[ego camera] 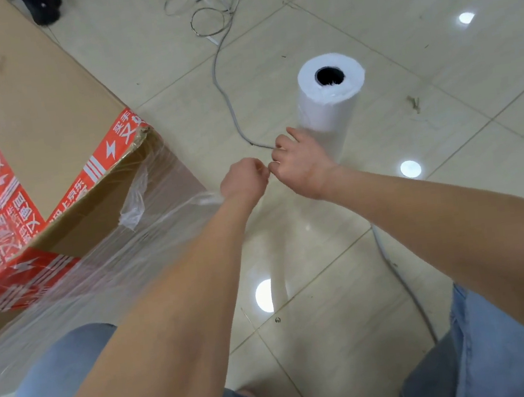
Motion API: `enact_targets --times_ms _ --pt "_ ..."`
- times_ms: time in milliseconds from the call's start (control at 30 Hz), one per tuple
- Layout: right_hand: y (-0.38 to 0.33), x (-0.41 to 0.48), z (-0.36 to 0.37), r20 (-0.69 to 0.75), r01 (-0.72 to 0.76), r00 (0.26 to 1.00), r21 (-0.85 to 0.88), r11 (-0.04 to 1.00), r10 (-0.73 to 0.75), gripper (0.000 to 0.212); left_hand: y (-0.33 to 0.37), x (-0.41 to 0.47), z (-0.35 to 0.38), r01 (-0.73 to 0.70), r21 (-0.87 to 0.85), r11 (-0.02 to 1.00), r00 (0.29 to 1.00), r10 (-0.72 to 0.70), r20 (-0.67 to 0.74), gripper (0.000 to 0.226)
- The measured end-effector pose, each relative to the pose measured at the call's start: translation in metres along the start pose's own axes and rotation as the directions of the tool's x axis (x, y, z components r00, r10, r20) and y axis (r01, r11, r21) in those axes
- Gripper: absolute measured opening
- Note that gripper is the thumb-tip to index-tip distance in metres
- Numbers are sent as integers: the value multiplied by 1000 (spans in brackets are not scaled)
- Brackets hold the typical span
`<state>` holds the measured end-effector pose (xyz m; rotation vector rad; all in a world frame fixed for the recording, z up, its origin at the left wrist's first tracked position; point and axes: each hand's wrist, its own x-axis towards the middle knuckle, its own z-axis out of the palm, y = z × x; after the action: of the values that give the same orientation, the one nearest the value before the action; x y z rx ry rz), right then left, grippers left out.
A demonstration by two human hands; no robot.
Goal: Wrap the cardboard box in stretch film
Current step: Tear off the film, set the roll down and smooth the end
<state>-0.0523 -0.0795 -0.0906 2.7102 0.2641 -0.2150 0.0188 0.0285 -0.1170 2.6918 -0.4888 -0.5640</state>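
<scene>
A large cardboard box (38,104) with red printed tape fills the left side; clear stretch film (144,227) clings around its near side and corner. A white roll of stretch film (329,99) stands upright on the floor to the right of the box. A sheet of film runs from the box's corner toward the roll. My left hand (243,180) is closed on the film just beyond the box's corner. My right hand (299,163) pinches the same film right beside it, in front of the roll's lower part. The two hands nearly touch.
Glossy beige floor tiles (398,30) surround the box. A grey cable (221,80) snakes across the floor behind my hands, with tangled white cords (212,8) farther back. Another cable (401,280) lies by my right leg. My jeans-clad legs are at the bottom.
</scene>
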Motion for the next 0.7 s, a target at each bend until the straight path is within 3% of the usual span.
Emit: enact_targets --times_ms 67,133,233,333,433,533,700 --pt "8 -3 -13 -262 -40 964 -4 999 37 32 5 -3 -3 -48 99 994 998 45 31 25" --pt "22 -2 -30 -372 -73 920 140 987 121 32 15 -2 -14 -82 129 988 995 74 60 48" --pt "51 2 -56 -139 -323 918 277 905 370 53 35 0 -35 -127 94 987 991 123 47 74" --pt "71 -2 -63 120 -581 810 292 760 574 80 53 0 -49 -178 134 975 983 170 70 84" --pt "80 -5 -59 329 -700 709 435 566 623 85 67 2 -54 -215 44 976 973 210 100 89" --pt "80 -4 -56 344 -708 690 504 495 637 79 77 2 -54 -232 -49 971 967 236 93 92" --pt "87 -6 -57 325 -700 706 460 546 629 73 76 0 -48 -243 -86 966 962 251 105 88"
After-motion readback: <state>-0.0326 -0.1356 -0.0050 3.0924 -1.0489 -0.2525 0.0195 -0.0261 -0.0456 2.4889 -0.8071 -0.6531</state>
